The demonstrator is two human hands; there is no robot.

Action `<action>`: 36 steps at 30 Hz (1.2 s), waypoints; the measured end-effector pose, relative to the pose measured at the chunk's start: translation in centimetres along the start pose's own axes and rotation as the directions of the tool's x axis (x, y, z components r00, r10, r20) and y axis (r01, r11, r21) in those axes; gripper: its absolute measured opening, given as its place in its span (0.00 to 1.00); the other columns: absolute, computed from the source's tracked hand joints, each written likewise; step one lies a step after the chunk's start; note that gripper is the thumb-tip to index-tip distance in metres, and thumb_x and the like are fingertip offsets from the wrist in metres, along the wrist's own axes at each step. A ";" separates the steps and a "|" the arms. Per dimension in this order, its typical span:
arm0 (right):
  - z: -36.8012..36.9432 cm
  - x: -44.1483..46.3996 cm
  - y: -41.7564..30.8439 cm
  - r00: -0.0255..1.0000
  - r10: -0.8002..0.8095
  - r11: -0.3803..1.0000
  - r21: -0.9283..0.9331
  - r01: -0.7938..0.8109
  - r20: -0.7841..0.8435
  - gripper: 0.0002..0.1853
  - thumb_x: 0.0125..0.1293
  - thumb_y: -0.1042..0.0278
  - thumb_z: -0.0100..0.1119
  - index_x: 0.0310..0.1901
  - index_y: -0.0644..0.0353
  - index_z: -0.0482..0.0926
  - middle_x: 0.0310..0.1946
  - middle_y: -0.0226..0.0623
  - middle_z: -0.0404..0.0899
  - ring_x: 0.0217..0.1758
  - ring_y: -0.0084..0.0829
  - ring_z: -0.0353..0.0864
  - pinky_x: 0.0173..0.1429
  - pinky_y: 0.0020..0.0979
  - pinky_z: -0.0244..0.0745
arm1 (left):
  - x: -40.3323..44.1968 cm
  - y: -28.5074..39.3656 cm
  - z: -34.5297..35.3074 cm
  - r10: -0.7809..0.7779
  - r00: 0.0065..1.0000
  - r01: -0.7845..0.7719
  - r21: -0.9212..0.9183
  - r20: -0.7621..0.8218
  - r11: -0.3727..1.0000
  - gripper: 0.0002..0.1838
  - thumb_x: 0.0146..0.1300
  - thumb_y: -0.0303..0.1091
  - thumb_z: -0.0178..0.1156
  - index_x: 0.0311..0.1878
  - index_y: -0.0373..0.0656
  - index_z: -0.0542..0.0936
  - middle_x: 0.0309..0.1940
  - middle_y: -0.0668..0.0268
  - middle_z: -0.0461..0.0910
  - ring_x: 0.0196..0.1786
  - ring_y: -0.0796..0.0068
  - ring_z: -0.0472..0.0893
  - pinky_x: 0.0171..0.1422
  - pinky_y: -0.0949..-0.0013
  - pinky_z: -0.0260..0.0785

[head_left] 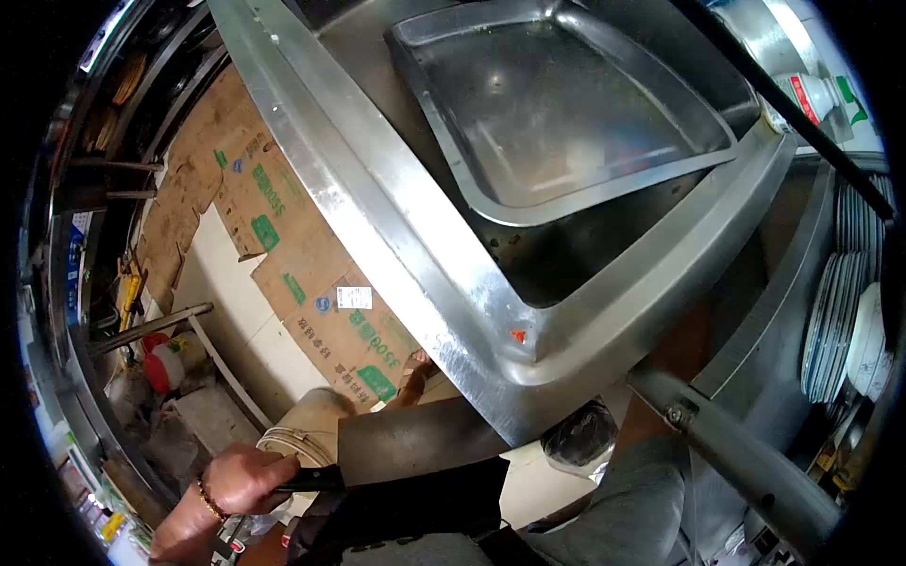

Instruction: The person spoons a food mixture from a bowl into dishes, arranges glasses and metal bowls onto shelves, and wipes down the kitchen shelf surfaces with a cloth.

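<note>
At the lower left, my left hand (247, 483) is closed round the black handle of a cleaver (406, 441). The wide blade points right, its tip by the near corner of the steel sink (444, 302). A beaded bracelet (209, 500) circles the wrist. Inside the sink basin lies a rectangular metal tray (576, 113), slightly tilted. A small red scrap (518, 336) sticks to the sink's corner. My right hand does not show in the view.
Flattened cardboard (302, 274) covers part of the tiled floor at left. Below the cleaver stands a bucket (311, 424). Stacked plates (835, 325) stand at the right, near a metal bar (746, 462). Shelves (142, 94) line the upper left.
</note>
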State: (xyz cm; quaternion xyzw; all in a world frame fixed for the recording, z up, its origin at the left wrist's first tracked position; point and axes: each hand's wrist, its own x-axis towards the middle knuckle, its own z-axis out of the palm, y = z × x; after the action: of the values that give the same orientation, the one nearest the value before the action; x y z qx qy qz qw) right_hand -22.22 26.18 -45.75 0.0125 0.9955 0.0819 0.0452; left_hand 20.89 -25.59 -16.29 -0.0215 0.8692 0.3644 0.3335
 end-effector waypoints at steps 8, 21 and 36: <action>-0.4 -1.1 -2.0 0.991 -0.120 0.991 0.054 0.123 -0.054 0.22 0.58 0.62 0.54 0.54 0.62 0.68 0.51 0.47 0.71 0.54 0.46 0.69 0.58 0.43 0.63 | -1.2 1.3 -0.7 -0.001 1.000 0.001 0.014 0.001 1.000 0.13 0.43 0.31 0.62 0.34 0.45 0.72 0.22 0.63 0.73 0.27 0.58 0.77 0.27 0.60 0.68; -2.1 -10.7 -12.7 0.653 -0.655 0.619 0.226 0.753 -0.380 0.23 0.57 0.64 0.55 0.55 0.63 0.68 0.52 0.49 0.70 0.56 0.48 0.68 0.60 0.43 0.62 | -2.7 3.5 -1.8 0.055 0.998 -0.056 0.029 0.033 0.998 0.15 0.39 0.31 0.63 0.34 0.43 0.73 0.22 0.58 0.73 0.28 0.54 0.76 0.30 0.58 0.67; -4.2 -19.4 -10.3 0.982 0.189 0.980 0.064 -0.189 -0.002 0.25 0.53 0.50 0.57 0.49 0.56 0.73 0.53 0.41 0.69 0.58 0.43 0.65 0.63 0.42 0.56 | -2.9 4.2 -4.1 0.110 0.986 -0.093 0.133 -0.124 0.987 0.14 0.39 0.26 0.62 0.32 0.40 0.70 0.20 0.56 0.71 0.26 0.51 0.75 0.28 0.58 0.67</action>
State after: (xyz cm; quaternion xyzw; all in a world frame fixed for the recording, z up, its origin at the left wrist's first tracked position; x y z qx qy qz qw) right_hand -3.50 14.69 -41.61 0.1081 0.9921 0.0543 0.0327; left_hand 19.64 -25.76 -9.80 0.0204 0.9106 0.3228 0.2573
